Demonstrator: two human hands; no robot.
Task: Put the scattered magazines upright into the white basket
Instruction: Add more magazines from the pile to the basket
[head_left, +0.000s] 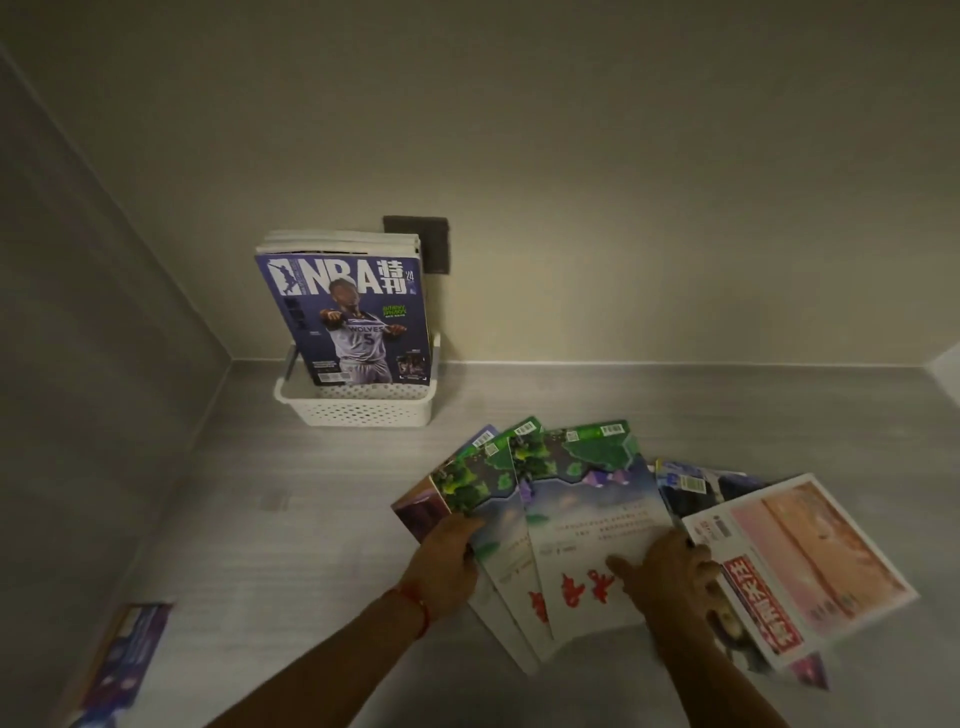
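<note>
A white perforated basket (358, 410) stands against the back wall, left of centre. Several magazines stand upright in it, a purple NBA magazine (348, 317) in front. A fan of magazines lies on the grey surface at the front right: green-and-white covers (587, 493), a pink one (810, 551), and darker ones beneath. My left hand (447, 561) grips the left edge of the fan, fingers curled under a green-and-white cover. My right hand (670, 577) lies on top of the middle magazine with its fingers curled over the pink one's edge.
A side wall closes the space on the left. A dark wall plate (421, 249) sits behind the basket. One more purple magazine (124, 660) lies at the front left corner. Bare grey surface (291, 519) stretches between basket and fan.
</note>
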